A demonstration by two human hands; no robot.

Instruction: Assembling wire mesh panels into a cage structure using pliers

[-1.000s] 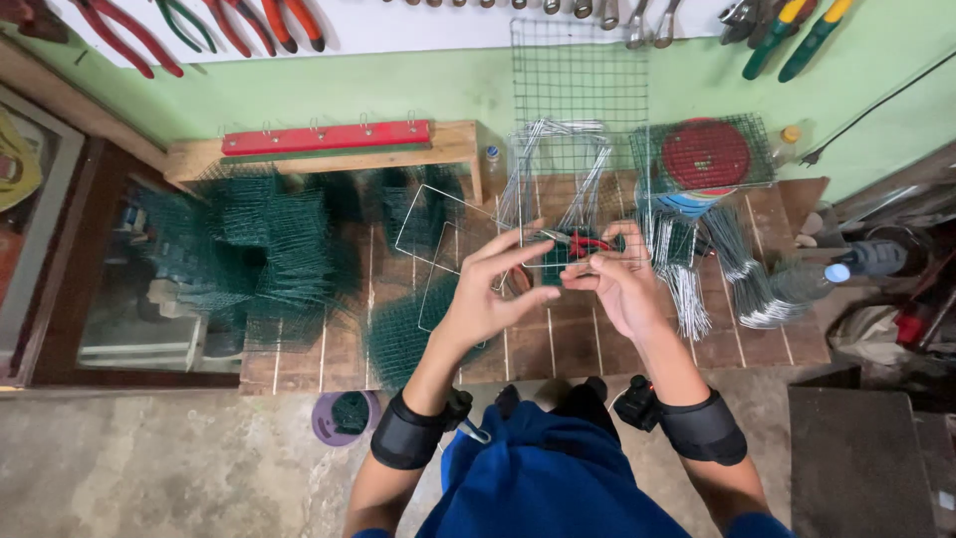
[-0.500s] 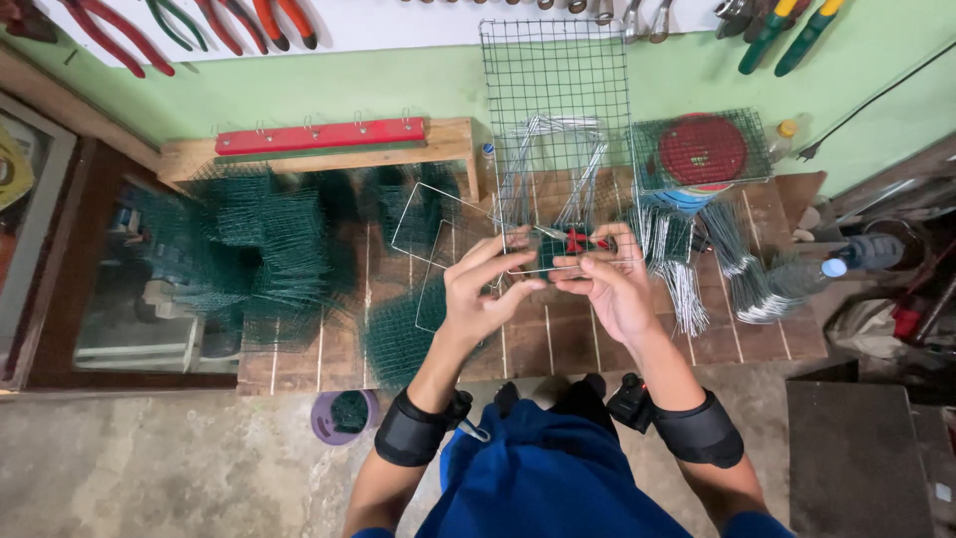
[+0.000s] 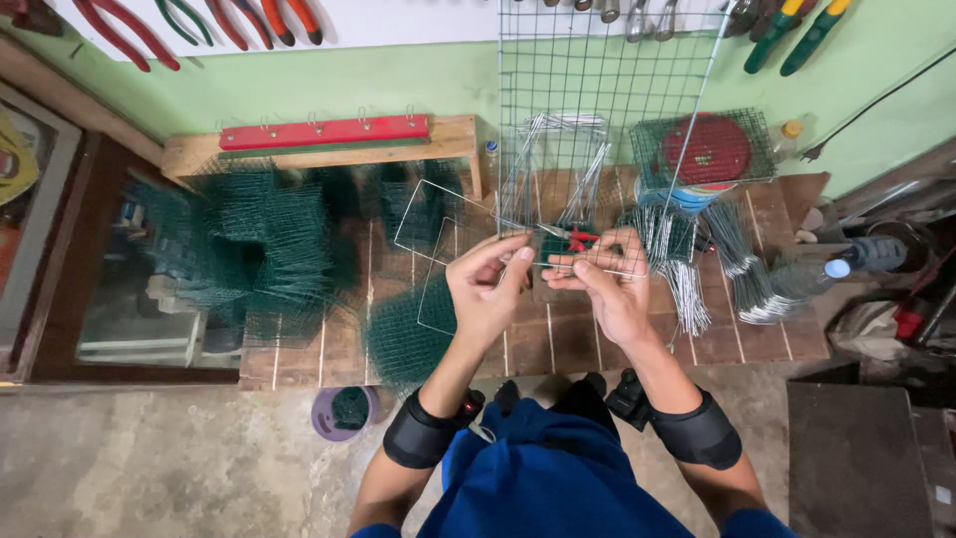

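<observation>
A green wire mesh panel (image 3: 597,100) stands upright over the wooden bench, and its top runs out of the picture. My left hand (image 3: 488,289) pinches its lower edge with thumb and fingers. My right hand (image 3: 609,289) grips the same edge just to the right, the two hands almost touching. A red-handled tool (image 3: 578,239) shows just beyond my fingertips behind the mesh; I cannot tell whether a hand holds it. Black guards cover both my wrists.
Stacks of green mesh pieces (image 3: 249,249) fill the bench's left side. Bundles of silver wire rods (image 3: 687,284) lie at the right, below a mesh basket with a red disc (image 3: 709,149). A purple cup (image 3: 344,408) sits on the floor. Pliers (image 3: 249,20) hang on the wall.
The mesh panel has risen and tipped toward me, so it looks larger and now passes the top edge. My hands stay at its lower edge.
</observation>
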